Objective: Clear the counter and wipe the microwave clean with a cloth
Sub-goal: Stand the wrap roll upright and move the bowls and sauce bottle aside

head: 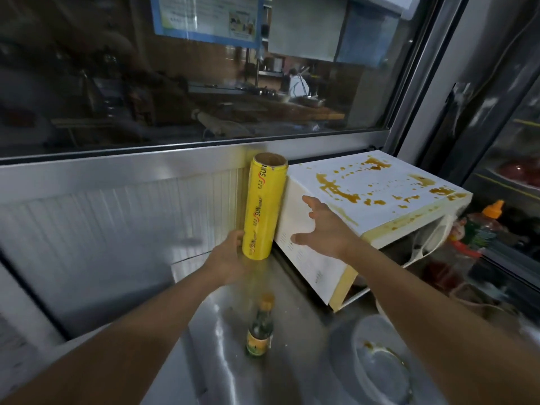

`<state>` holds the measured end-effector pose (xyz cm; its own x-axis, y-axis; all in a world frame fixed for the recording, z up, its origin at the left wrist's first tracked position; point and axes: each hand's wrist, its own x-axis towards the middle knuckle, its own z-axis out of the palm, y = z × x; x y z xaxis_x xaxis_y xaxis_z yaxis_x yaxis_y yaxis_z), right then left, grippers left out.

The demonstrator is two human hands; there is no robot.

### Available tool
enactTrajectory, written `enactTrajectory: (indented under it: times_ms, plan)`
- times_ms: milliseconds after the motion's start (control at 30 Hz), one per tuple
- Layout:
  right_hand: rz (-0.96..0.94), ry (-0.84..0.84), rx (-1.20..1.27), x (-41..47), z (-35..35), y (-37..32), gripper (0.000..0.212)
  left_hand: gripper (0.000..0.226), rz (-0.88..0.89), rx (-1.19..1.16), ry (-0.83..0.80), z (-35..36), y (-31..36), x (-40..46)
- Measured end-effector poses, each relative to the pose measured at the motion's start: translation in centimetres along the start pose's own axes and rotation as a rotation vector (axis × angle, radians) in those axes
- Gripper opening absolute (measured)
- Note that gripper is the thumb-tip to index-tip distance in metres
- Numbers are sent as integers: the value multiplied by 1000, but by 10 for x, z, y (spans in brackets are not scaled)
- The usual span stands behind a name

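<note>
At frame centre-left, the left hand (230,260) curls around the base of a glossy yellow roll (264,207) printed "SUN", upright beside the white, sauce-spattered microwave (377,188). The right hand (324,229), fingers spread and holding nothing, hovers over its corner. A small bottle (260,331) stands on the steel counter (222,369) below.

The cling-film roll (264,206) is bright yellow with red and dark lettering running down its length, and its open end shows a brown cardboard core. The microwave (371,197) is white on top, splashed with amber-brown blotches and dashes, and its front edge is pale yellow. The surface (295,361) is bare silver steel. The small bottle (261,331) is dark green with an orange cap and an orange-yellow label. The plate (380,363) is grey-white with a brownish smear.
</note>
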<state>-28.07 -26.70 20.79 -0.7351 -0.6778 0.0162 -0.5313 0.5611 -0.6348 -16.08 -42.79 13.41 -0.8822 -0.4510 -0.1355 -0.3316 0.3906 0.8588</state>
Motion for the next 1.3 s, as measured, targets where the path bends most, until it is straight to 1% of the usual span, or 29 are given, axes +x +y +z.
enactTrajectory:
  times_ms: [67,133,267,333,433,500,567,633,800,933,1067,1200,1300]
  plan:
    - [6,-29,14,-14,4,7,93,87,-48,2,-51,8,-8,-19]
    - [12,-50,26,-28,8,14,91,92,-89,-10,-93,18,-17,-34]
    - [26,-87,55,-48,18,26,89,93,-127,-10,-126,40,-30,-55]
    - [35,-107,63,-56,24,31,88,83,-122,-8,-81,51,-35,-62]
    - [52,-141,51,-64,33,39,88,55,-125,-37,28,65,-41,-66]
    - [63,-163,35,-66,39,44,89,40,-123,-12,101,74,-44,-65]
    - [72,-174,20,-67,44,48,89,29,-112,28,157,80,-46,-64]
    - [79,-176,19,-65,47,51,88,23,-100,22,199,82,-47,-62]
    - [85,-182,23,-53,52,53,86,17,-84,52,225,76,-51,-49]
    - [76,-176,23,-37,55,47,85,18,-87,32,259,61,-52,-27]
    - [49,-168,-2,-15,60,38,81,17,-73,35,307,39,-57,10]
    - [55,-161,22,11,67,32,76,17,-50,68,329,12,-57,55]
    - [80,-156,60,29,73,31,73,22,-47,56,345,-5,-60,88]
